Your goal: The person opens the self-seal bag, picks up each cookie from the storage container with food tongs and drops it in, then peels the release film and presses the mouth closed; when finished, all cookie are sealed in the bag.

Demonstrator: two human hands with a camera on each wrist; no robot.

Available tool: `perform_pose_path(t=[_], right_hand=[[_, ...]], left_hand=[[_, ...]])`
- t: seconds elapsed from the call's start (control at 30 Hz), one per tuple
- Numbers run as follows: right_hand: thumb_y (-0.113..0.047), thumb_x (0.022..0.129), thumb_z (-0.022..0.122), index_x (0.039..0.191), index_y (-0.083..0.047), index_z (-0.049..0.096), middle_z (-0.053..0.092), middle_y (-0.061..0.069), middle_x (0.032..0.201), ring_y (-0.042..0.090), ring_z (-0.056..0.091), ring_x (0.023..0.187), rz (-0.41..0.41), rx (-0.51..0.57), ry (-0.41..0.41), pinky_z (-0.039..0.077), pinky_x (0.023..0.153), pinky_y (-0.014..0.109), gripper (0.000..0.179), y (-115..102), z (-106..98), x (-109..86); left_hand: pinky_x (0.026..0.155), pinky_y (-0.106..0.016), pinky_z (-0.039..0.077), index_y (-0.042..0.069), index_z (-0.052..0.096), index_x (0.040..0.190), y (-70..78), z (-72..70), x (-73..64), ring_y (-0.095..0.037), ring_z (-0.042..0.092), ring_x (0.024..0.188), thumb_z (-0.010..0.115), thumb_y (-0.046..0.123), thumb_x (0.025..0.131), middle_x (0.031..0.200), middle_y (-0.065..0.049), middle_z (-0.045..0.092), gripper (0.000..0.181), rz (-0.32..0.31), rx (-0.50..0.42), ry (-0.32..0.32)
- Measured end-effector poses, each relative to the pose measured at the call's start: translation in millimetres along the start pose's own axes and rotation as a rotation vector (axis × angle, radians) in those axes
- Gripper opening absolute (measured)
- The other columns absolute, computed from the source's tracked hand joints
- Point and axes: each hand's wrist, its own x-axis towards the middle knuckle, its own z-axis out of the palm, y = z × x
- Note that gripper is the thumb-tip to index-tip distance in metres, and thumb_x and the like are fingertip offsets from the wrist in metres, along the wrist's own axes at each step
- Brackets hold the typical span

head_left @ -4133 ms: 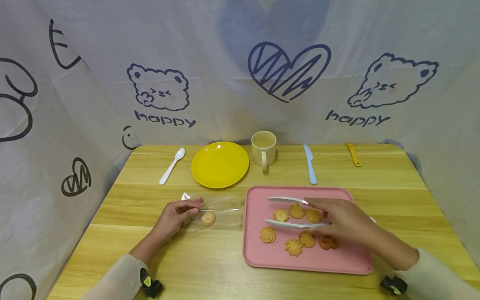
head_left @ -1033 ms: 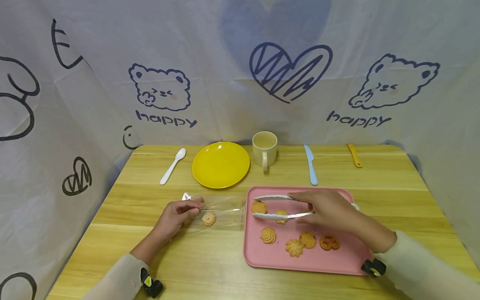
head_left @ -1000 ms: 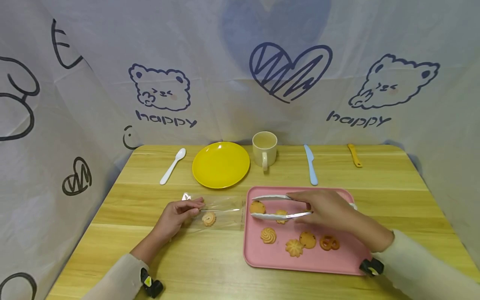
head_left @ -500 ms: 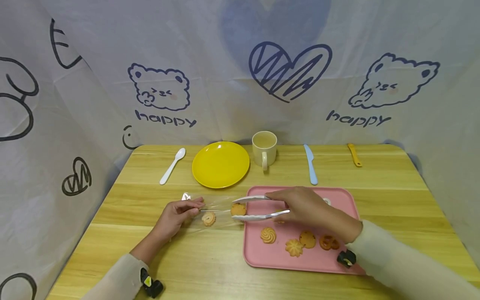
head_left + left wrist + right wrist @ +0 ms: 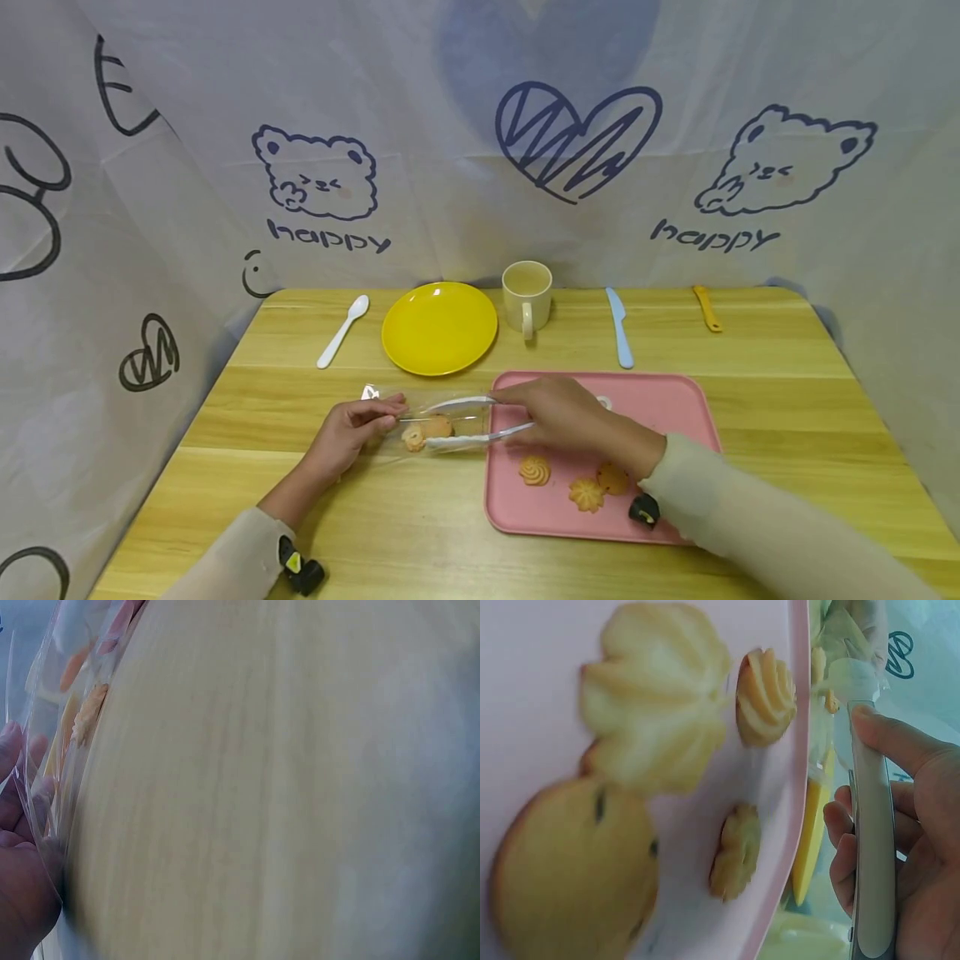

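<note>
My left hand [image 5: 352, 433] pinches the edge of a clear plastic bag [image 5: 468, 412] lying left of the pink tray [image 5: 645, 381]. My right hand [image 5: 566, 417] grips the tongs [image 5: 874, 847], reaching left over the tray's edge. The tongs' white ends are inside the bag, either side of a round cookie [image 5: 440, 427]. Against that lies a ring-shaped cookie [image 5: 412, 438], also in the bag. Below my right hand, a swirl cookie [image 5: 535, 471], a flower-shaped cookie [image 5: 586, 495] and a chocolate chip cookie [image 5: 611, 479] sit on the tray. Another small cookie [image 5: 736, 851] shows in the right wrist view.
Along the back of the wooden table [image 5: 390, 533] are a white spoon [image 5: 343, 331], a yellow plate [image 5: 439, 328], a cream mug [image 5: 527, 296], a light blue knife [image 5: 620, 327] and a small yellow handle [image 5: 707, 308]. A printed cloth [image 5: 450, 192] hangs behind.
My right hand has moved left with the tongs, carrying the round cookie from the tray into the bag beside the ring-shaped cookie. My left hand keeps its place on the bag.
</note>
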Motion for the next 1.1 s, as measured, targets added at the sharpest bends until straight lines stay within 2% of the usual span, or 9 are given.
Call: perform_pose_path(t=[0.1, 0.27, 0.43, 0.77, 1.1], right_hand=[[-0.042, 0.088, 0.082, 0.142, -0.021, 0.065, 0.074, -0.003, 0.124, 0.011, 0.060, 0.084, -0.008, 0.016, 0.006, 0.052, 0.076, 0.033, 0.060, -5.4, 2.9, 5.8], [-0.043, 0.088, 0.082, 0.141, -0.021, 0.066, 0.075, -0.003, 0.120, 0.012, 0.059, 0.085, -0.008, 0.024, 0.010, 0.053, 0.080, 0.036, 0.059, -13.5, 7.0, 12.7], [-0.046, 0.087, 0.082, 0.142, -0.022, 0.065, 0.075, -0.002, 0.105, 0.015, 0.056, 0.082, 0.017, 0.008, -0.017, 0.052, 0.078, 0.037, 0.062, -16.5, 12.3, 17.9], [-0.047, 0.086, 0.082, 0.142, -0.022, 0.064, 0.075, 0.000, 0.117, 0.017, 0.064, 0.092, 0.029, -0.009, -0.032, 0.055, 0.084, 0.041, 0.064, -19.7, 14.6, 19.9], [-0.048, 0.086, 0.082, 0.143, -0.022, 0.064, 0.075, 0.000, 0.117, 0.016, 0.064, 0.093, 0.022, -0.012, -0.029, 0.055, 0.082, 0.040, 0.065, -17.5, 17.4, 19.7]], left_hand=[[0.106, -0.016, 0.046, -0.009, 0.072, 0.118, 0.6, -0.1, 0.0, -0.006, 0.058, 0.132, 0.069, 0.008, 0.099, 0.137, -0.025, 0.064, 0.026, 0.000, -0.002, -0.003], [0.106, -0.016, 0.046, -0.010, 0.071, 0.118, 0.7, 0.4, 0.5, -0.006, 0.058, 0.132, 0.069, 0.008, 0.099, 0.135, -0.027, 0.064, 0.026, -0.001, -0.014, -0.004], [0.106, -0.017, 0.046, -0.011, 0.072, 0.117, -0.3, 0.9, 1.0, -0.006, 0.058, 0.131, 0.069, 0.007, 0.098, 0.134, -0.027, 0.064, 0.025, 0.005, -0.014, 0.002], [0.105, -0.016, 0.047, -0.012, 0.071, 0.116, -3.0, 0.6, 1.6, -0.009, 0.059, 0.131, 0.069, 0.006, 0.098, 0.130, -0.027, 0.066, 0.025, 0.032, 0.001, 0.002], [0.105, -0.016, 0.047, -0.010, 0.072, 0.117, -2.5, 0.6, 1.6, -0.011, 0.058, 0.133, 0.069, 0.007, 0.098, 0.133, -0.027, 0.064, 0.025, -0.003, 0.009, 0.010]])
